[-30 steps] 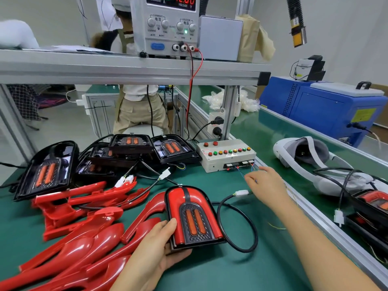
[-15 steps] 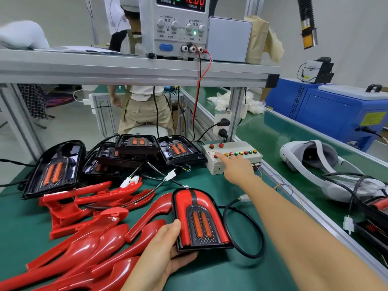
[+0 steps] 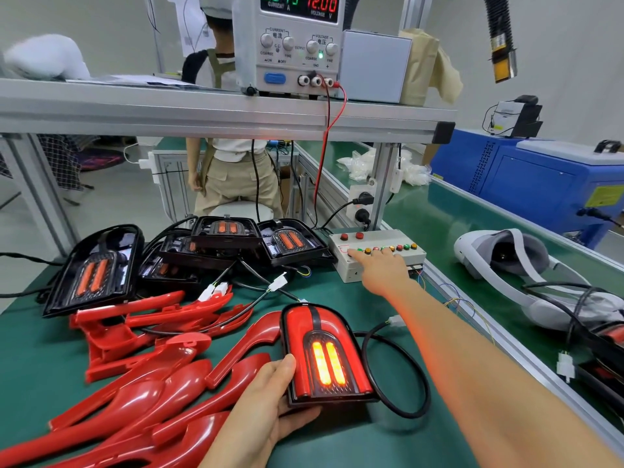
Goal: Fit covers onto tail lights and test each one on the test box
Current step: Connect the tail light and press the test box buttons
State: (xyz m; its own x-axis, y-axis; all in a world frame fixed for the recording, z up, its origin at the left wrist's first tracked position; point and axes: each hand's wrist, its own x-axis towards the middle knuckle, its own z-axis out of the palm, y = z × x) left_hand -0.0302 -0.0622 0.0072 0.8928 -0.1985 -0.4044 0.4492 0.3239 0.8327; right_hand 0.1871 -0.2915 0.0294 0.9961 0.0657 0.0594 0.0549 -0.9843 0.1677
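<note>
On the green mat, left hand fingers clamp lit tail light; right hand, forefinger straight, presses test box.

Left hand and right hand, both bare.
Behind the right hand a bare forearm runs to the frame's edge; behind the left hand only a bare wrist shows.

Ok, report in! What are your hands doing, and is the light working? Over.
Left hand grips the covered tail light, lit up. Right hand presses the test box. Nothing in the way.
</note>
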